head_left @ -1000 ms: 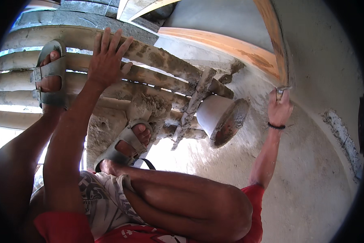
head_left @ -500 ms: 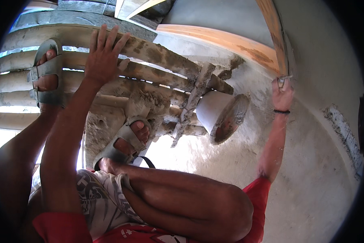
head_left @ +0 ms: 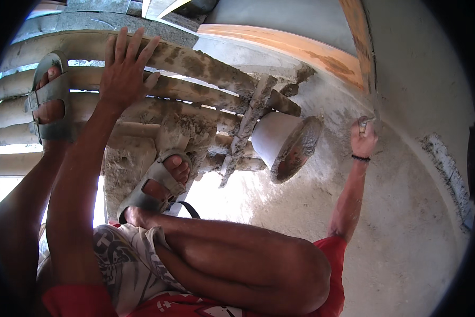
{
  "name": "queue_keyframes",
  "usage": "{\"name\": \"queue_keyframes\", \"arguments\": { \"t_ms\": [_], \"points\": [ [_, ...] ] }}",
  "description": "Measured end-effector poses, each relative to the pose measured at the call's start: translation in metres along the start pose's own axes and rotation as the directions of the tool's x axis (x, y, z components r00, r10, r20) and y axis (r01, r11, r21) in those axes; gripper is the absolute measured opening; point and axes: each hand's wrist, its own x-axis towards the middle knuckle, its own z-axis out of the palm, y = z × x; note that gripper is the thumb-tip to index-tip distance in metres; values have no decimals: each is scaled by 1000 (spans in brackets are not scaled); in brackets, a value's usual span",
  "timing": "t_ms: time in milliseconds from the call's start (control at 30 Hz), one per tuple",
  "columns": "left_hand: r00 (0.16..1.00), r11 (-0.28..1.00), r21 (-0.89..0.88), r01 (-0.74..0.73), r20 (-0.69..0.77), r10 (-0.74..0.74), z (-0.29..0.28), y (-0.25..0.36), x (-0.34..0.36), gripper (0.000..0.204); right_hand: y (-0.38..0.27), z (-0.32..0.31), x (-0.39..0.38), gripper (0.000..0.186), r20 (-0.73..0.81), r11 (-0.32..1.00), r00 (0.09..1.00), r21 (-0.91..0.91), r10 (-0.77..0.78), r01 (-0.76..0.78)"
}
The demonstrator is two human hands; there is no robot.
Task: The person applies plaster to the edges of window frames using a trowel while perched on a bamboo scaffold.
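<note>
My left hand (head_left: pixel 123 82) rests with fingers spread on the cement-smeared bamboo slats (head_left: pixel 192 61) of a platform. At the right, my right hand (head_left: pixel 363 138) grips a small tool (head_left: pixel 365 121) with a light handle and metal end against the plastered wall (head_left: pixel 406 169), a little below the corner of a wooden frame (head_left: pixel 353 74). The tool's working edge is too small to make out. Between my hands, a white bucket (head_left: pixel 269 137) with mortar round its rim lies tipped against a crossbar (head_left: pixel 248 121).
My sandalled feet (head_left: pixel 49 103) stand on the slats and on a cement-crusted support (head_left: pixel 129 179). Bright light shows through the gaps below. Grey planks (head_left: pixel 105 21) lie beyond the platform, and a rough mortar strip (head_left: pixel 443 169) runs along the right wall.
My right hand with the tool rose toward the frame's corner, then moved down and slightly left. My left hand stays spread on the slats. The whole view has shifted a little.
</note>
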Motion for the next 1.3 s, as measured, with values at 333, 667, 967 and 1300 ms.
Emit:
{"name": "queue_keyframes", "arguments": {
  "t_ms": [333, 667, 967, 1300],
  "points": [
    [1000, 1000, -2, -4, 0, 4, -1, 1, 2, 85, -5, 4, 24, 13, -72, 999, 996, -22, 48, -49],
    [999, 1000, 4, 13, 31, -13, -1, 0, 0, 84, -6, 8, 27, 17, -76, 993, 994, -84, 81, -87],
    [999, 1000, 12, 8, 31, -9, -1, 1, 2, 83, -15, 12, 33, 15, -52, 995, 996, -67, 74, -77],
    [1000, 999, 33, -8, 17, 8, -3, 2, 2, 81, -43, -6, 30, 15, 19, 991, 1000, 137, -5, 3]
  ]
}}
